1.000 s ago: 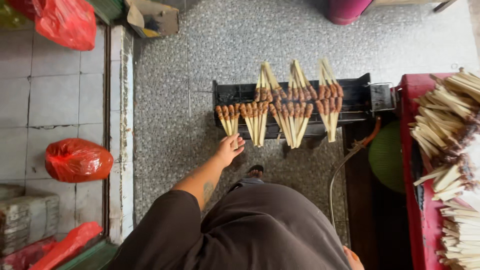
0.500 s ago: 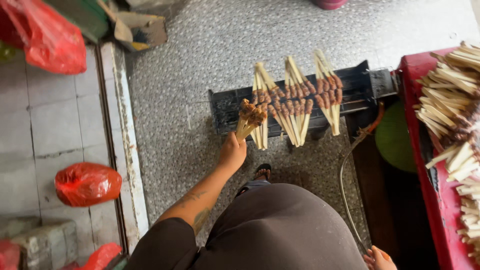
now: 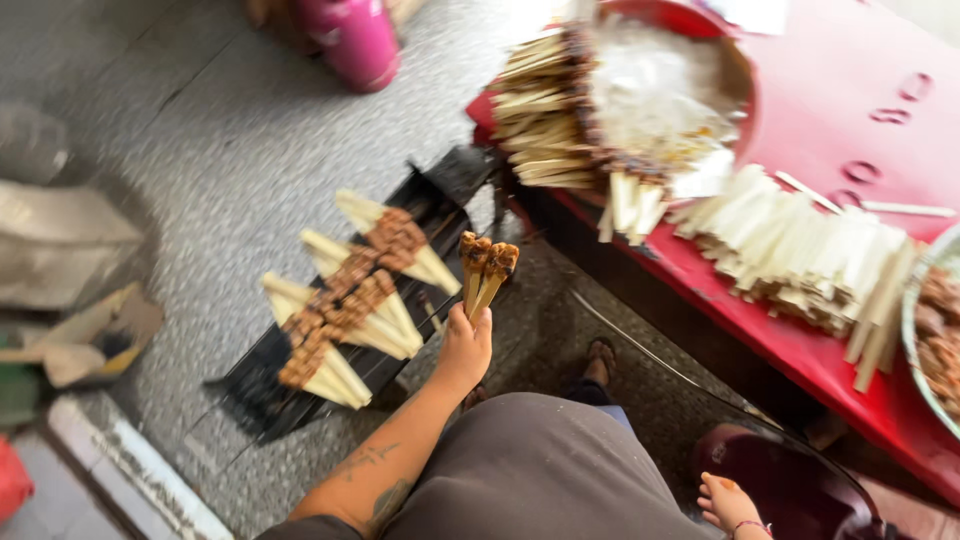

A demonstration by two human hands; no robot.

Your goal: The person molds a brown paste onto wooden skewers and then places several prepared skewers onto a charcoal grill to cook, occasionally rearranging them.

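Black grill (image 3: 330,385) on speckled floor carries three skewer fans (image 3: 345,300), open floor beyond its left edge. Left hand (image 3: 465,350) is clenched around a skewer bunch (image 3: 485,265) raised just right of the grill. Right hand (image 3: 730,503) (partly cut off, grip unreadable) sits below the red table (image 3: 860,120).

The person wears a loose dark grey top that covers the belly. The left arm (image 3: 400,460) is bare, with dark tattoo marks near the elbow. The left hand (image 3: 466,345) is bare too. The right hand (image 3: 728,500) has orange nails and a thin pink band at the wrist. A brown sandal (image 3: 600,358) is on one foot, right of the left hand.
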